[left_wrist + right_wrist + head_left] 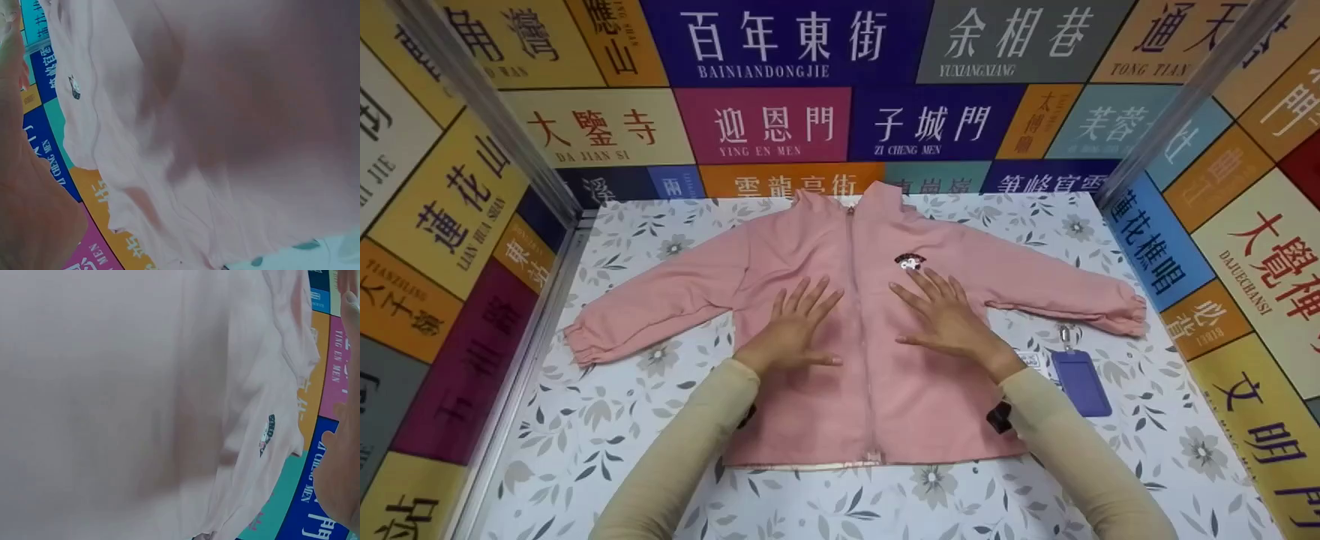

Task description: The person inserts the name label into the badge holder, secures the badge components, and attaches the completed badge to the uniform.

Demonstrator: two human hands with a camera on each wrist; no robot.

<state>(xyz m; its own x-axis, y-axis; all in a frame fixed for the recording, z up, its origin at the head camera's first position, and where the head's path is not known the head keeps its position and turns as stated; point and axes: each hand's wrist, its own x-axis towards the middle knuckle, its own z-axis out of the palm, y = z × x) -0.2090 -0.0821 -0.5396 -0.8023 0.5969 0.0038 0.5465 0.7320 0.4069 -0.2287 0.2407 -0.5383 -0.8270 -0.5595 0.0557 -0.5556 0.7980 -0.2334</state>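
A pink zip-up jacket (802, 390) lies spread face up, its sleeves stretched out to both sides. The zipper (856, 315) runs closed down its middle, and a small dark-and-white patch (910, 261) sits on the chest. Over the panel left of the zipper is my left hand (795, 330), fingers straight and spread. My right hand (952, 319) is over the other panel just below the patch, also with spread fingers. Neither holds anything; whether the palms touch the cloth I cannot tell. Both wrist views show the jacket's cloth (169, 214) close up, with shadows across it.
A blue badge holder (1081, 382) with a metal clip lies right of the jacket, near my right forearm. Under everything is a white tabletop (660, 495) with a grey leaf print. Panels of colourful signs (765, 124) enclose the back and both sides.
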